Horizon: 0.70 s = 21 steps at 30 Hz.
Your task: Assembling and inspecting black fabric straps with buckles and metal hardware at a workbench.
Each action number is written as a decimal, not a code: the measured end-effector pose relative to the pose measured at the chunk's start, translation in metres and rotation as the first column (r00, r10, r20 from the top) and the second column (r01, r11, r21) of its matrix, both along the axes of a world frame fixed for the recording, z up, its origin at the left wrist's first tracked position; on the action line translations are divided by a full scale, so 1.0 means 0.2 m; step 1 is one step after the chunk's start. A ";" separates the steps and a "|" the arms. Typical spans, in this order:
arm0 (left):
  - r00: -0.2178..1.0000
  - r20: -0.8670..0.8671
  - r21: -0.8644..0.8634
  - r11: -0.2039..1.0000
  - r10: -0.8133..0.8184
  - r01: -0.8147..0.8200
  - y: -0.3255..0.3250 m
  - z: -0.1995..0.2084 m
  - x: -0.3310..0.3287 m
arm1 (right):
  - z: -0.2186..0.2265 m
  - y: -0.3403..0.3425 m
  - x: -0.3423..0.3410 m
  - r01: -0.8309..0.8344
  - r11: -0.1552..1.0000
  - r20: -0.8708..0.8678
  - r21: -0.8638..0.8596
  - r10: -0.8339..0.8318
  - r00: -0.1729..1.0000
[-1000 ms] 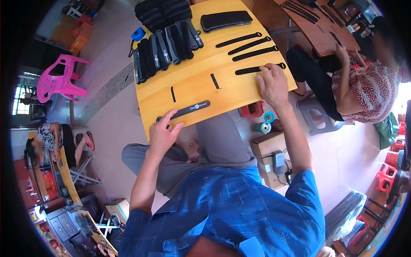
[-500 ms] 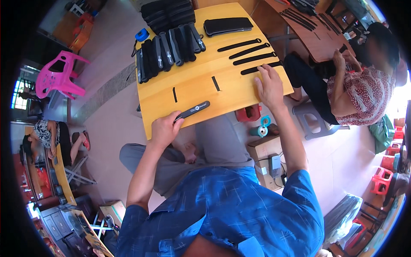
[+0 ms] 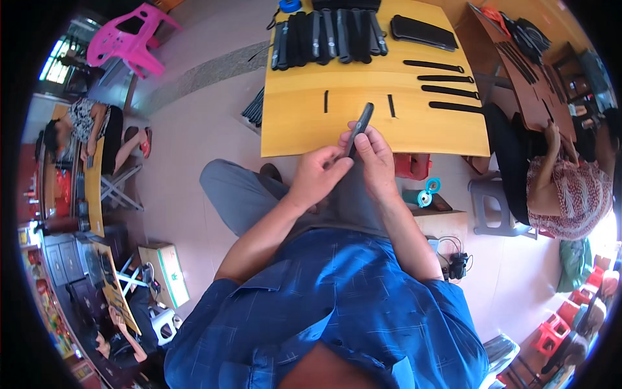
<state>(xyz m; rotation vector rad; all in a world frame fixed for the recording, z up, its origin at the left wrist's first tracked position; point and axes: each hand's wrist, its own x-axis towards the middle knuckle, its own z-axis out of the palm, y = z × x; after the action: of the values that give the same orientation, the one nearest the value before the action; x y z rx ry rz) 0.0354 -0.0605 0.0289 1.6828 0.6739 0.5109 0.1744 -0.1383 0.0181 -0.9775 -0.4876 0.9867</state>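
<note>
A dark grey strap (image 3: 364, 118) with a pale printed mark is held in front of me at the table's near edge, its free end pointing away. My right hand (image 3: 378, 161) grips its middle, thumb lying along it. My left hand (image 3: 322, 174) pinches at its near end; the fingertips there are partly hidden. Beyond my hands, two short black strips (image 3: 326, 102) lie apart on the yellow table (image 3: 291, 133). Several black straps with end loops (image 3: 447, 79) lie in a row on the right.
Grey and black straps (image 3: 329, 40) lie side by side at the far left of the table, near a blue tape measure (image 3: 289, 6). A black stack (image 3: 424, 32) sits far right. A teal-lidded bottle (image 3: 418, 196) stands below the right edge. A seated person (image 3: 570, 188) works at right.
My right hand has left the row of looped straps and come over to the grey strap. My left hand has lifted that strap off the table and turned it to point away. The whole view has shifted.
</note>
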 end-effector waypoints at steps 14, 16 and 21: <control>1.000 -0.024 0.157 0.988 0.010 -0.006 0.31 0.20 -0.27 | 0.14 0.04 0.10 -0.578 0.723 0.420 -0.378 0.690 0.589; 0.999 -0.030 0.148 0.989 0.036 -0.031 0.30 0.17 -0.27 | 0.14 0.06 0.10 -0.590 0.712 0.417 -0.381 0.702 0.578; 0.989 -0.068 0.032 0.991 0.134 -0.132 0.35 0.03 -0.26 | 0.19 0.11 0.09 -0.473 0.760 0.543 -0.446 0.650 0.532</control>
<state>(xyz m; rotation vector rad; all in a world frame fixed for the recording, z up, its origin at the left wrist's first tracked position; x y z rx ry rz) -0.0167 0.0097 0.0349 1.6949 0.8380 0.5594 0.1918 -0.1162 0.0564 -1.4604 -1.4120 1.2810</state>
